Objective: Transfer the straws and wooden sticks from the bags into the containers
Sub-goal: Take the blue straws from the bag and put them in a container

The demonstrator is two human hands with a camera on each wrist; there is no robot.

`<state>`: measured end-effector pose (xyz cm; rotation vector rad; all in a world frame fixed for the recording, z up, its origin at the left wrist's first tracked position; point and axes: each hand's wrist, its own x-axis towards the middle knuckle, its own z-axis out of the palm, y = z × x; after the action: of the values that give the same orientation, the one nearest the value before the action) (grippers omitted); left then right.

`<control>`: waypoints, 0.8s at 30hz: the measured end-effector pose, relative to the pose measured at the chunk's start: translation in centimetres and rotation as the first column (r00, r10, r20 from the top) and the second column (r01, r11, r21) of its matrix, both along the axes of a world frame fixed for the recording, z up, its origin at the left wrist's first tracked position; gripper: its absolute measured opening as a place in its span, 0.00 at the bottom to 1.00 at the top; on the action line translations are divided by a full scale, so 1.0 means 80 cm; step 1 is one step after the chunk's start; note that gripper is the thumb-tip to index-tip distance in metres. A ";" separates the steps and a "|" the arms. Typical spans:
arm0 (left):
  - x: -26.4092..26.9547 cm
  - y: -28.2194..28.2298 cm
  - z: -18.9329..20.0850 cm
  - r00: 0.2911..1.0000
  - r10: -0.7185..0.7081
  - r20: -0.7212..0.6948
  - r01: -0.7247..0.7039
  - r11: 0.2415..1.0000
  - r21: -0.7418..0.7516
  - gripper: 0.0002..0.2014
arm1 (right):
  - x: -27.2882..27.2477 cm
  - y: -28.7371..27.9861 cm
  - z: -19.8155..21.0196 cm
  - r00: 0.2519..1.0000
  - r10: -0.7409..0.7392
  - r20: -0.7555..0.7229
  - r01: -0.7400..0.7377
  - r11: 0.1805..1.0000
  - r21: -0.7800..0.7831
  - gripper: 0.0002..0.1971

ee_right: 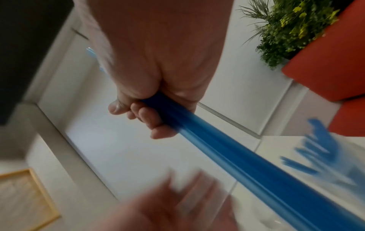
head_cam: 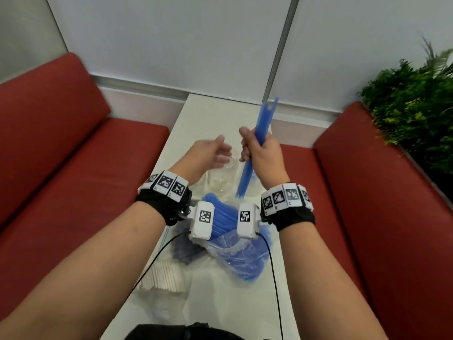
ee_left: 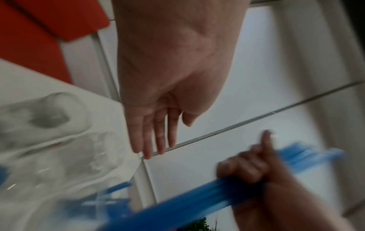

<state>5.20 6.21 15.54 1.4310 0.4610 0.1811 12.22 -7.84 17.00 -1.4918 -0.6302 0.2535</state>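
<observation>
A narrow white desk [head_cam: 220, 303] runs away from the viewer between two red sofas [head_cam: 61, 148], with a green plant [head_cam: 414, 119] at two o'clock. On the near desk lies an open plastic bag [head_cam: 235, 251] crammed with blue straws [head_cam: 223, 217]. At seven o'clock sits a stack of pale wooden sticks [head_cam: 166, 278]. At the centre stands a clear glass container [head_cam: 225, 177], hard to make out against the white surface.

The right hand [head_cam: 263, 153] has its grip closed around a small bundle of blue straws [head_cam: 255, 148], tilted, with the lower ends just above the bag and beside the container. The left hand [head_cam: 208, 153] hovers over the container at eleven o'clock of the bundle, fingers relaxed and holding nothing.

Likely risks: the bundle fans at its top, so loose straws may slip from the grip. The lower ends could catch the rim and tip the light container unless the free hand steadies it. Both wrist views are blurred, which suggests fast movement and makes a missed opening more likely.
</observation>
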 end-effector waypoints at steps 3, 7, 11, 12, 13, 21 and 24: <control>-0.010 -0.012 -0.038 0.964 -0.204 -0.170 0.141 0.936 -0.322 0.26 | -0.005 -0.005 0.039 1.000 -0.016 -0.004 0.016 0.982 0.188 0.15; -0.011 -0.039 -0.063 0.969 -0.246 -0.027 0.145 0.652 -0.744 0.32 | -0.016 -0.009 0.052 1.000 -0.016 -0.015 0.020 0.968 0.250 0.15; -0.002 -0.058 -0.059 0.993 -0.098 0.068 0.106 0.459 -0.882 0.27 | -0.023 -0.019 0.042 1.000 -0.030 -0.001 0.030 0.981 0.190 0.14; 0.000 -0.060 -0.058 0.995 -0.084 0.060 0.093 0.470 -0.878 0.25 | -0.024 -0.021 0.039 0.999 -0.034 0.005 0.032 0.984 0.176 0.13; 0.000 -0.061 -0.056 0.996 -0.078 0.040 0.073 0.495 -0.866 0.22 | -0.025 -0.024 0.037 0.999 -0.036 0.008 0.034 0.985 0.168 0.13; 0.005 -0.059 -0.050 0.972 -0.223 -0.071 0.110 0.700 -0.705 0.18 | -0.024 -0.026 0.032 0.999 -0.003 -0.032 0.008 0.983 0.182 0.17; 0.007 -0.059 -0.043 0.973 -0.225 -0.043 0.137 0.720 -0.680 0.18 | -0.024 -0.024 0.033 0.999 0.023 -0.036 -0.017 0.986 0.167 0.17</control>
<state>5.75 1.52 12.13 0.7521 0.4222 -0.2281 10.30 -9.77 19.64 -1.3180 -0.6212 0.2378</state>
